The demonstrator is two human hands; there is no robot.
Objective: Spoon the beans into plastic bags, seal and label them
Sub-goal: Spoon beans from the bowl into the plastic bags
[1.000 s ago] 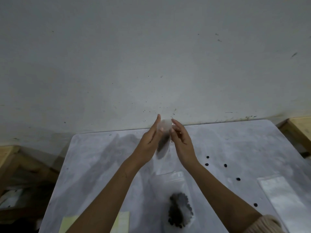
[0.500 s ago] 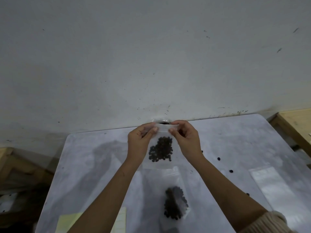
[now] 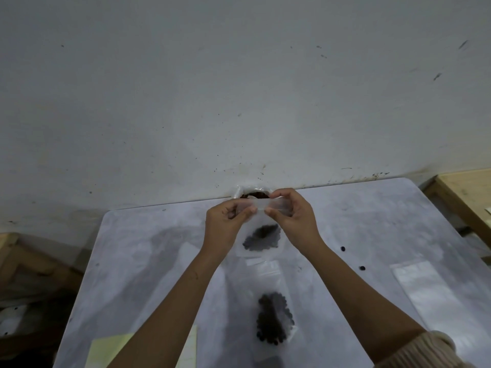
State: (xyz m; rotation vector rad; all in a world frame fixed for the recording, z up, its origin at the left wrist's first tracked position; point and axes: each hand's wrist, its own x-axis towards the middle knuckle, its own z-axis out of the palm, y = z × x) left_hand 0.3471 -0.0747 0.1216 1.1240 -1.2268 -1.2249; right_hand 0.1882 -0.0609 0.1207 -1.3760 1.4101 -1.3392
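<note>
Grey table [image 3: 138, 261] with a bean-filled bag [image 3: 273, 321], an empty bag [image 3: 422, 285], yellow paper sheets [image 3: 106, 351], two loose beans [image 3: 343, 248].

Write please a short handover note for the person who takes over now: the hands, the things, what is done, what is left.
Left hand and right hand both pinch the top strip of the held bag, above the table.
Done: beans in it and in the second bag, lying nearer you.
Empty bag at right, yellow notes lower left.
Left: finish the seal, label both, probably fill the empty one.
</note>
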